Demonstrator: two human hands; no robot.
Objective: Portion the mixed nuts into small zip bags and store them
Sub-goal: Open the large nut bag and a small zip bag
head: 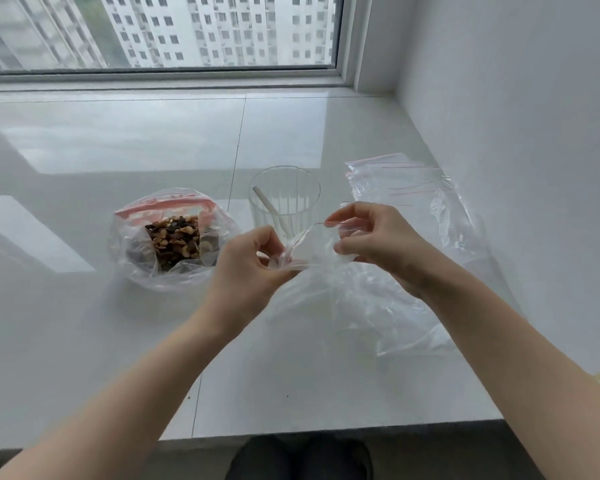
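Note:
A small clear zip bag (314, 249) with a red line at its mouth hangs between my hands above the white sill. My left hand (248, 261) pinches its left edge and my right hand (371, 237) pinches the right edge of its mouth. The bag looks empty. To the left, a large open zip bag (174, 237) with a pink strip holds the mixed nuts (174, 239). Several flat small zip bags (395, 181) lie at the right, near the wall.
A ribbed clear glass (284, 199) with a white stick-like handle in it stands behind my hands. Loose clear plastic wrap (388, 306) lies under my right forearm. The sill's front edge (326, 433) is close to me; the window runs along the back, and a wall bounds the right.

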